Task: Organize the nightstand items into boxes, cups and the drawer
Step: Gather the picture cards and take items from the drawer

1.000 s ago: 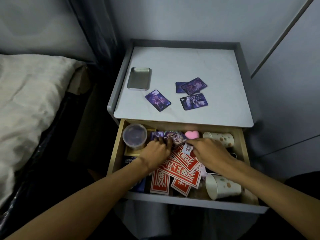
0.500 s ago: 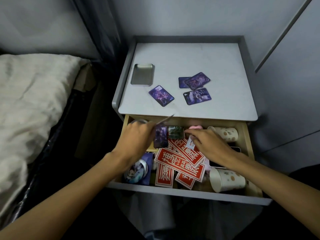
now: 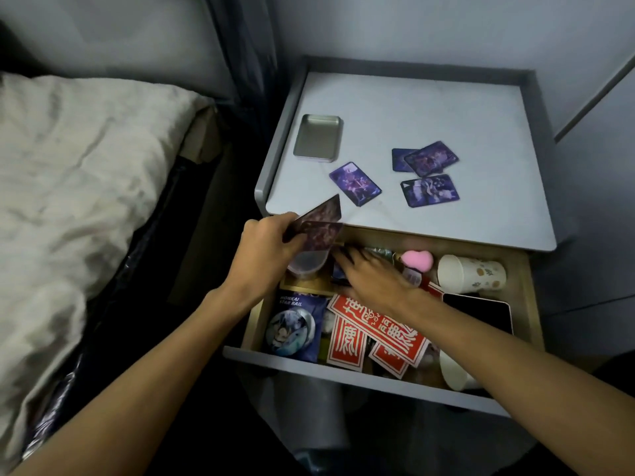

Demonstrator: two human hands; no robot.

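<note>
My left hand (image 3: 266, 247) pinches two purple picture cards (image 3: 323, 223) above the back left corner of the open drawer (image 3: 343, 371). My right hand (image 3: 372, 274) reaches into the drawer's back, its fingertips on a purple card (image 3: 338, 271) lying there; whether it grips the card is hidden. On the nightstand top (image 3: 429, 108) lie an open metal tin (image 3: 318, 137) and several more purple cards (image 3: 355, 183). Red envelopes (image 3: 374, 333) are heaped in the drawer's middle.
The drawer also holds a clear round tub (image 3: 305, 267), a pink sponge (image 3: 417, 260), two paper cups (image 3: 470, 273), a black phone (image 3: 477, 312) and a blue badge pack (image 3: 293, 326). A bed (image 3: 75, 187) lies to the left; a grey wall stands to the right.
My left hand has lifted the purple cards out of the drawer and up toward the nightstand's front edge. My right hand has slid left across the drawer's back.
</note>
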